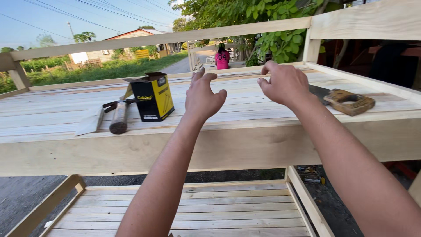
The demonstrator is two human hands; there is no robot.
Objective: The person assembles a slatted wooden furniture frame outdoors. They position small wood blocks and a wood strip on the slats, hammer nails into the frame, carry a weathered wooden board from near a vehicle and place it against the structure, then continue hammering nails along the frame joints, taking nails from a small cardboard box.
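Note:
My left hand (202, 97) and my right hand (283, 83) are raised side by side over the upper slatted deck (57, 114) of a pale wooden frame. Both have their fingers spread and curled, holding nothing. The left hand hovers just right of an open black and yellow cardboard box (152, 97). A hammer (118, 117) lies left of that box beside a flat light piece (90, 120). A handsaw with a wooden handle (350, 102) rests on the deck to the right of my right forearm.
A wooden rail (158, 38) runs along the far side, with a post (312, 48) at the right. A lower slatted deck (197, 210) lies below. Beyond are a road, grass, trees, a house and a person in pink (222, 58) far off.

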